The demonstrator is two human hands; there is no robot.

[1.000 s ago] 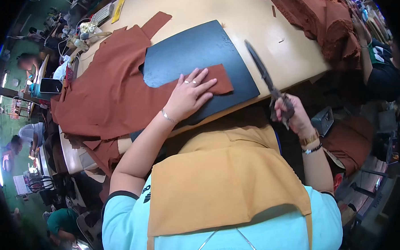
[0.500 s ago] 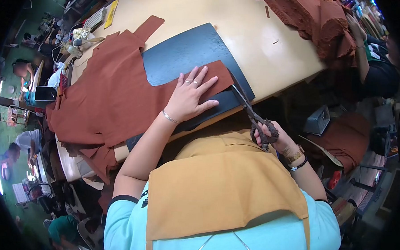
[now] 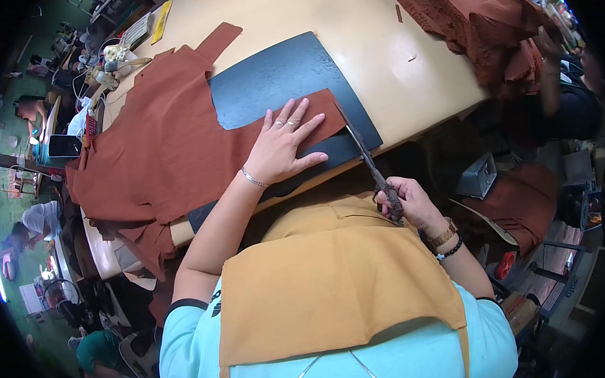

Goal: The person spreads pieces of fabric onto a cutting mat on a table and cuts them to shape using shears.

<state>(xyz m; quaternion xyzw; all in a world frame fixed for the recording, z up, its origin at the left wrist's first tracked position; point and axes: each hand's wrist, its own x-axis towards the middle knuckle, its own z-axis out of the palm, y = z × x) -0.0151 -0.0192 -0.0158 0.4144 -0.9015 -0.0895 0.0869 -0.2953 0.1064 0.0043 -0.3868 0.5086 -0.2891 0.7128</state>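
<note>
A large piece of reddish-brown leather (image 3: 163, 142) lies on the table, with a strip of it stretching right across a dark cutting mat (image 3: 274, 73). My left hand (image 3: 286, 141) rests flat on that strip, fingers spread, pressing nothing but the leather. In my right hand (image 3: 413, 206) is a pair of scissors (image 3: 372, 164) with wrapped handles. Their blades lie along the right end of the strip, and from this angle they look closed or nearly so. The fingers curl round the handles, partly hiding the loops.
More brown leather (image 3: 504, 42) is heaped at the table's (image 3: 415, 86) far right, beside another person's arm. A brush (image 3: 127, 64), a yellow strip (image 3: 161, 22) and a keyboard-like object (image 3: 137, 30) lie along the left edge. A metal box (image 3: 478, 176) stands low on the right.
The scissors have turned edge-on and their handles have come together; the blades now lie along the leather strip's end. My left hand stays on the leather. The whole view has shifted slightly.
</note>
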